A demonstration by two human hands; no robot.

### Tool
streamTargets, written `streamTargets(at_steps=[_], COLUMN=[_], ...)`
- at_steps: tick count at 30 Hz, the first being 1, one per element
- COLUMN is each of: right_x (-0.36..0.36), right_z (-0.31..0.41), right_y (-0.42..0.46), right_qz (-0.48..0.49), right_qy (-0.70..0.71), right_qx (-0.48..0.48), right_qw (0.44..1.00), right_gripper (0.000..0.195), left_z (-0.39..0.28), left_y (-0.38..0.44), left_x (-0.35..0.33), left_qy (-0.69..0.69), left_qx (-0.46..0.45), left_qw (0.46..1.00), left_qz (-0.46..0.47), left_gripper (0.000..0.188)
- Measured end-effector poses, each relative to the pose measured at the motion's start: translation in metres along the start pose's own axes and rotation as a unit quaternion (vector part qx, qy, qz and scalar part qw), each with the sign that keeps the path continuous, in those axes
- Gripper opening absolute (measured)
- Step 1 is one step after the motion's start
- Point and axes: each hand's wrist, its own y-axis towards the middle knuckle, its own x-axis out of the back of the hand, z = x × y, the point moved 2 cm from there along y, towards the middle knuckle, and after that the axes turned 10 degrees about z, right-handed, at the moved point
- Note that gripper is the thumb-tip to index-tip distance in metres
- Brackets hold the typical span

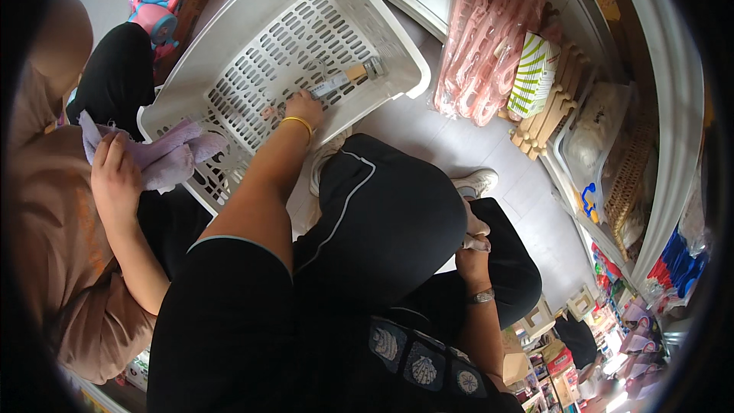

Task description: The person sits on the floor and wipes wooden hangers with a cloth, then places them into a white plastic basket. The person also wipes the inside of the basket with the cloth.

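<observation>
My left hand [304, 110], with a yellow bangle at the wrist, reaches into a large white plastic basket [395, 23] with a slotted bottom. Its fingers are low in the basket beside a slim packaged item with a label [330, 87]; whether they grip anything is unclear. A wire hook and a small pinkish thing lie close by. Near my knee on the right, my right hand [473, 261], wearing a wristwatch, is closed on a pale cloth-like item [477, 241], partly hidden by the leg. A co-worker's hand [114, 175] at the left holds a light purple cloth [166, 155] over the basket's edge.
Bagged pink plastic hangers [487, 46], a green-and-white box [534, 74] and wooden rods with knobs [550, 109] are beside a shelf at the right. A clear container [593, 126] and a woven basket [631, 183] sit farther right. Pink and blue items [155, 17] stand at upper left.
</observation>
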Motion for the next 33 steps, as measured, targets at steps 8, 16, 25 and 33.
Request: streamTargets(at_steps=[8,16,25,33], right_x=[-0.002,0.004,0.015,0.029], right_z=[-0.005,0.013,0.011,0.003], right_y=[-0.001,-0.005,-0.034,-0.076], right_qz=[0.000,-0.028,-0.067,-0.164], right_qy=[0.018,0.042,0.015,0.118], right_qx=[-0.023,0.021,0.088,0.137], right_qw=[1.000,0.999,0.994,0.970], right_gripper=[0.020,0.023,0.033,0.034], left_z=[0.028,0.064,0.031,-0.017], left_y=[-0.034,-0.080,-0.259,-0.400], left_x=[0.043,0.059,0.100,0.125], left_qy=[-0.063,-0.637,-0.775,-0.648], left_qx=[-0.176,-0.230,-0.297,-0.488], left_qw=[0.979,0.732,0.556,0.582], left_qz=[-0.082,-0.066,-0.054,-0.049], left_gripper=[0.025,0.016,0.024,0.027])
